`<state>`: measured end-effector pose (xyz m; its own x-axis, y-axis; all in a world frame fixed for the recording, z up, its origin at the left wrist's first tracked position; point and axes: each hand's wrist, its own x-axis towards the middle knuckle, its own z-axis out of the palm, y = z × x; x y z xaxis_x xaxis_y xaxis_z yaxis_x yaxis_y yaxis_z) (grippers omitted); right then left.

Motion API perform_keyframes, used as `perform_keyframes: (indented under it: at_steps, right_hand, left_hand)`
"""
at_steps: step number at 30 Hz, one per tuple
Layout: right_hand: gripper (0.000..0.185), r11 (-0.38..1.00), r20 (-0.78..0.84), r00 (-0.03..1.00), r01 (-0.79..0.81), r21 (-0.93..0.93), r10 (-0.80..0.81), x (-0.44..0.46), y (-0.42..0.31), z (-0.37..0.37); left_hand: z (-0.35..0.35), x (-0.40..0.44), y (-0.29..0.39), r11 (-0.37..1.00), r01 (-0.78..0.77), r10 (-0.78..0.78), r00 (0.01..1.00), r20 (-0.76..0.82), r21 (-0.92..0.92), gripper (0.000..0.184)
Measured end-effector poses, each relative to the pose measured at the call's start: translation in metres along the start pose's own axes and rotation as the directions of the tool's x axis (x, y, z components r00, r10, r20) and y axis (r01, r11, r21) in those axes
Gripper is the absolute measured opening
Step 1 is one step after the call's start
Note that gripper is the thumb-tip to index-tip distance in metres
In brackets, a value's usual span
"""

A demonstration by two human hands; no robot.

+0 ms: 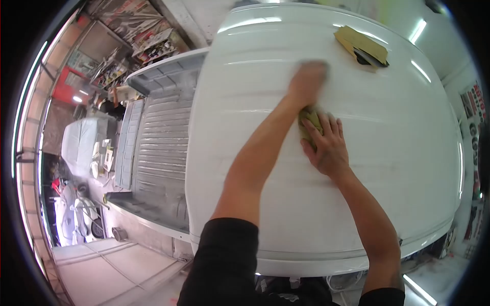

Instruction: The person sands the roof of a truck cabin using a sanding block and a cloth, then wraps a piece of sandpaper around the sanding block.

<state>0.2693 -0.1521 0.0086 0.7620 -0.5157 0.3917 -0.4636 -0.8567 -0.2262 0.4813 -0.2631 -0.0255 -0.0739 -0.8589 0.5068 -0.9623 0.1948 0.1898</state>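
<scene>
The white roof [286, 188] of a pickup truck spreads out below my arms. My right hand [329, 148] lies on the roof, its thumb and index finger over a crumpled yellowish-green cloth [310, 121]; the other fingers reach past its right side. Just beyond the cloth, my left hand [307, 81] is low over the roof and smeared by motion, so its fingers cannot be made out. Whether it touches the roof or holds anything is unclear. Toward the far right of the roof lies a folded tan sheet of paper [363, 45] with a dark piece under its edge.
The grey ribbed truck bed [162, 135] adjoins the roof on the left. Beyond it stand a covered vehicle [84, 143] and a white motorcycle [81, 217]. Cluttered shelves [158, 48] line the back. Another person [113, 104] is at the far left.
</scene>
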Motion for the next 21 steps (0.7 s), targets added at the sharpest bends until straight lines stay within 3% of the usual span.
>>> perform_keyframes:
  at_steps: [2, 4, 5, 7, 9, 10, 11, 14, 16, 17, 18, 19, 21]
  right_hand:
    - [0.055, 1.000, 0.021, 1.000, -0.021, 0.012, 0.020, -0.002, 0.001, 0.000]
    - [0.054, 0.999, 0.006, 1.000, -0.030, 0.032, 0.030, -0.002, 0.003, 0.001]
    - [0.054, 0.998, 0.003, 1.000, -0.030, 0.048, 0.030, -0.003, 0.003, 0.002]
    - [0.054, 0.998, 0.008, 0.998, -0.056, 0.043, 0.056, -0.003, 0.003, 0.000]
    - [0.053, 0.998, 0.014, 0.998, -0.057, 0.025, 0.056, -0.004, 0.000, 0.000]
    - [0.053, 0.998, 0.002, 0.998, -0.055, 0.004, 0.055, -0.004, 0.002, 0.003]
    - [0.053, 0.999, -0.004, 0.999, -0.052, -0.017, 0.051, -0.004, 0.000, 0.005]
    - [0.053, 0.999, -0.014, 0.999, -0.036, -0.010, 0.036, -0.004, 0.000, 0.003]
    - [0.053, 0.999, -0.026, 0.999, -0.037, 0.011, 0.037, -0.004, -0.004, 0.011]
    - [0.053, 0.999, -0.029, 0.999, -0.040, 0.012, 0.040, -0.004, -0.006, 0.009]
    - [0.053, 0.999, -0.035, 0.998, -0.046, 0.006, 0.046, -0.004, -0.002, 0.007]
    - [0.052, 0.999, -0.038, 0.998, -0.049, 0.003, 0.049, -0.004, 0.001, 0.006]
    - [0.051, 0.999, -0.044, 0.998, -0.044, 0.013, 0.044, -0.004, -0.003, 0.005]
  left_hand:
    - [-0.003, -0.066, -0.087, 0.987, 0.072, -0.025, 0.954, -0.300, 0.145, 0.040]
    - [-0.076, -0.107, -0.142, 0.935, 0.286, -0.288, 0.957, -0.021, 0.209, 0.043]
    - [-0.135, -0.103, -0.115, 0.782, 0.612, -0.623, 0.773, 0.122, 0.117, 0.042]
    - [-0.114, -0.130, -0.128, 0.828, 0.376, -0.407, 0.913, -0.014, 0.417, 0.040]
    - [-0.062, -0.117, -0.079, 0.914, 0.193, -0.161, 0.980, -0.116, 0.356, 0.047]
    - [-0.020, -0.104, -0.052, 0.929, 0.131, -0.034, 0.962, -0.272, 0.345, 0.048]
    - [0.024, -0.084, -0.035, 0.936, 0.206, -0.135, 0.959, -0.251, 0.284, 0.049]
    - [-0.042, -0.090, -0.012, 0.985, 0.173, -0.171, 0.984, -0.039, 0.030, 0.049]
    - [-0.084, -0.146, -0.062, 0.932, 0.340, -0.319, 0.934, -0.159, 0.127, 0.044]
    - [-0.107, -0.166, -0.087, 0.904, 0.397, -0.373, 0.914, -0.163, 0.158, 0.044]
    - [-0.138, -0.171, -0.096, 0.847, 0.530, -0.528, 0.847, -0.057, 0.030, 0.042]
    - [-0.155, -0.171, -0.084, 0.834, 0.525, -0.519, 0.851, -0.082, 0.166, 0.038]
    - [-0.121, -0.153, -0.073, 0.799, 0.567, -0.570, 0.820, -0.048, 0.201, 0.035]
